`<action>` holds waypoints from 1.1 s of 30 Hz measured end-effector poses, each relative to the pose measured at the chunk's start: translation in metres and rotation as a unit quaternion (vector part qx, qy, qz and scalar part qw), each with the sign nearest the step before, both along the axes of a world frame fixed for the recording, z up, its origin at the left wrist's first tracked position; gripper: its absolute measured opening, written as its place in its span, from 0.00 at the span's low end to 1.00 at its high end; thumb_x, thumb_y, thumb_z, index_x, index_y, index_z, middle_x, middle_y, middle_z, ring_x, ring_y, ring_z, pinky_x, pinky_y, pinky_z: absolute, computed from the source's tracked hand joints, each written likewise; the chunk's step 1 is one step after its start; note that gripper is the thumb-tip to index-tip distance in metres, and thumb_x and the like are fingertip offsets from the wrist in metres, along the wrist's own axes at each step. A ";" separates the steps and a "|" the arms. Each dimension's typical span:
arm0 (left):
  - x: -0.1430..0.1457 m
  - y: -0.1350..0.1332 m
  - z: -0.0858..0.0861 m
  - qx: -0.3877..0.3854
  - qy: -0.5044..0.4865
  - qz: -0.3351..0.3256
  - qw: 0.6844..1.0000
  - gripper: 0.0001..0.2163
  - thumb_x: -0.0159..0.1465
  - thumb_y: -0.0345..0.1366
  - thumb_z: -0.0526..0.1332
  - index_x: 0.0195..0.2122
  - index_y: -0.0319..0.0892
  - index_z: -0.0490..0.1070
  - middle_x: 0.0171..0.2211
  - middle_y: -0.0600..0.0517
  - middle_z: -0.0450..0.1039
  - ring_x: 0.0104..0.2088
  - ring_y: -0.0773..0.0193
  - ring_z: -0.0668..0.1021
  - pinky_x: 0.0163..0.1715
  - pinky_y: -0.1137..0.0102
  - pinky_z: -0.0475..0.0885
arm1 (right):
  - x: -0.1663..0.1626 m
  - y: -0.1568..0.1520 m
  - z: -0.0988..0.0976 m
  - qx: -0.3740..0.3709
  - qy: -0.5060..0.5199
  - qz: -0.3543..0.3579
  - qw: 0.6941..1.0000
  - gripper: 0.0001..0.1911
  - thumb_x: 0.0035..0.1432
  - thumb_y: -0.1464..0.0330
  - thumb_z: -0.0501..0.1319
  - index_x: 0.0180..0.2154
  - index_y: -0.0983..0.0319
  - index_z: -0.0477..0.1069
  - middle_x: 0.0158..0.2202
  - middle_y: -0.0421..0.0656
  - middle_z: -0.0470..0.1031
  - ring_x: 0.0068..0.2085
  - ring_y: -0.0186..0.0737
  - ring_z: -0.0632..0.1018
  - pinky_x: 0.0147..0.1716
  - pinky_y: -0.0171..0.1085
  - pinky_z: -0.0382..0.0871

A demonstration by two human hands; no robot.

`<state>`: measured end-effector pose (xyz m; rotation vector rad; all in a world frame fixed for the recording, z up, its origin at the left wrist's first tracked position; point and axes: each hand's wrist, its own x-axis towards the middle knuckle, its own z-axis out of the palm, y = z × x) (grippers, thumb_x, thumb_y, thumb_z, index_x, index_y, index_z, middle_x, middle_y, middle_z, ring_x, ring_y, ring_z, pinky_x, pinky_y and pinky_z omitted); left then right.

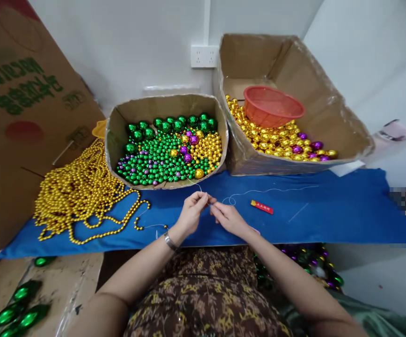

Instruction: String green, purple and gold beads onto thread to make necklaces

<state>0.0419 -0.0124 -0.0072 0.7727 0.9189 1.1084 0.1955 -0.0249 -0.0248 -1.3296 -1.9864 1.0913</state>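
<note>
My left hand (193,209) and my right hand (227,216) meet fingertip to fingertip over the blue cloth (175,236). Both are pinched on a thin pale string (200,187). One stretch of it loops back over the beads in the middle carton (167,100). Another stretch curls away to the right across the cloth. What exactly sits between the fingertips is too small to make out. A red packet with a yellow end (262,207) lies right of my right hand. Strands of gold beads (80,192) are heaped to the left.
Green, gold and purple beads (168,150) fill the middle carton. The right carton (294,166) holds gold and purple balls with a red plastic basket (273,106) on top. A tall cardboard box (20,140) stands left. Green ornaments (22,304) lie low at left.
</note>
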 end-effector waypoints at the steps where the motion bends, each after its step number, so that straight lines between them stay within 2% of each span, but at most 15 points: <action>1: -0.002 -0.003 0.001 -0.017 -0.031 -0.008 0.999 0.15 0.54 0.45 0.70 0.31 0.38 0.72 0.27 0.51 0.75 0.32 0.63 0.78 0.38 0.69 0.72 | 0.010 -0.007 0.002 0.006 -0.018 -0.003 1.000 0.18 0.68 0.58 0.46 0.30 0.58 0.66 0.25 0.39 0.74 0.25 0.37 0.77 0.28 0.34 0.69; 4: -0.011 -0.009 0.002 -0.060 -0.078 -0.018 0.995 0.15 0.55 0.45 0.70 0.34 0.38 0.73 0.21 0.55 0.70 0.28 0.66 0.77 0.39 0.67 0.74 | 0.037 -0.020 0.008 0.033 -0.083 -0.014 0.996 0.19 0.68 0.58 0.46 0.28 0.57 0.64 0.24 0.39 0.73 0.27 0.38 0.76 0.29 0.35 0.67; 10: -0.035 -0.019 -0.004 -0.104 -0.063 0.018 0.992 0.17 0.56 0.46 0.69 0.37 0.37 0.75 0.25 0.52 0.72 0.29 0.65 0.78 0.38 0.66 0.75 | 0.062 -0.017 0.004 0.103 -0.204 0.007 0.974 0.22 0.69 0.58 0.43 0.27 0.58 0.65 0.28 0.44 0.75 0.30 0.41 0.76 0.32 0.36 0.65; 13: -0.045 -0.022 -0.005 -0.091 -0.047 0.023 0.994 0.17 0.55 0.46 0.69 0.37 0.37 0.75 0.25 0.53 0.71 0.30 0.65 0.78 0.39 0.66 0.75 | 0.063 -0.012 0.006 0.106 -0.262 0.043 0.958 0.22 0.69 0.60 0.43 0.28 0.59 0.67 0.29 0.45 0.76 0.31 0.40 0.77 0.33 0.36 0.65; 16: -0.053 -0.024 -0.004 -0.071 -0.019 0.020 0.997 0.17 0.56 0.46 0.68 0.37 0.37 0.76 0.22 0.55 0.67 0.25 0.70 0.73 0.34 0.70 0.74 | 0.057 -0.003 0.025 0.090 -0.340 0.110 0.930 0.18 0.68 0.62 0.48 0.29 0.59 0.70 0.29 0.44 0.76 0.31 0.40 0.77 0.30 0.35 0.64; 18: -0.057 -0.025 -0.003 -0.066 -0.005 0.019 0.998 0.17 0.57 0.47 0.67 0.37 0.37 0.76 0.16 0.60 0.58 0.18 0.74 0.64 0.26 0.74 0.70 | 0.048 0.008 0.045 0.112 -0.356 0.134 0.918 0.15 0.66 0.61 0.51 0.34 0.59 0.73 0.34 0.44 0.77 0.31 0.40 0.77 0.28 0.35 0.63; 20: -0.060 -0.027 -0.004 -0.071 0.008 0.016 0.997 0.17 0.57 0.49 0.66 0.35 0.37 0.76 0.14 0.63 0.48 0.16 0.76 0.54 0.19 0.76 0.62 | 0.032 0.026 0.068 0.179 -0.322 0.118 0.922 0.14 0.67 0.60 0.51 0.42 0.57 0.73 0.41 0.45 0.77 0.34 0.39 0.77 0.30 0.35 0.64; 22: -0.061 -0.030 -0.007 -0.080 0.025 0.012 0.996 0.18 0.57 0.50 0.66 0.34 0.37 0.75 0.14 0.64 0.45 0.15 0.76 0.51 0.16 0.77 0.56 | 0.008 0.050 0.085 0.253 -0.287 0.100 0.919 0.16 0.68 0.60 0.49 0.47 0.56 0.71 0.44 0.45 0.75 0.38 0.40 0.77 0.32 0.35 0.64; 24: -0.064 -0.034 -0.010 -0.083 0.046 0.004 0.995 0.19 0.57 0.51 0.65 0.34 0.38 0.75 0.14 0.63 0.46 0.15 0.75 0.52 0.15 0.77 0.54 | -0.022 0.075 0.095 0.294 -0.310 0.118 0.896 0.15 0.68 0.62 0.48 0.48 0.55 0.71 0.44 0.45 0.75 0.37 0.39 0.76 0.29 0.34 0.61; 29: -0.083 -0.043 -0.015 -0.058 0.121 -0.002 0.991 0.20 0.58 0.53 0.63 0.35 0.38 0.75 0.15 0.61 0.50 0.16 0.74 0.55 0.16 0.76 0.57 | -0.084 0.124 0.091 0.310 -0.422 0.244 0.816 0.14 0.67 0.70 0.51 0.48 0.55 0.70 0.46 0.47 0.72 0.36 0.37 0.74 0.26 0.33 0.53; 31: -0.094 -0.045 -0.015 -0.051 0.145 0.005 0.988 0.21 0.58 0.53 0.63 0.36 0.38 0.76 0.15 0.61 0.52 0.16 0.73 0.57 0.17 0.75 0.59 | -0.095 0.134 0.085 0.309 -0.441 0.275 0.797 0.13 0.67 0.71 0.51 0.47 0.57 0.71 0.48 0.49 0.70 0.37 0.38 0.74 0.27 0.33 0.53; 33: -0.105 -0.047 -0.015 -0.055 0.154 0.013 0.986 0.20 0.58 0.52 0.63 0.36 0.38 0.76 0.15 0.59 0.54 0.17 0.72 0.59 0.19 0.75 0.62 | -0.101 0.140 0.079 0.306 -0.446 0.286 0.791 0.12 0.67 0.71 0.51 0.44 0.59 0.72 0.47 0.49 0.70 0.38 0.38 0.74 0.27 0.34 0.54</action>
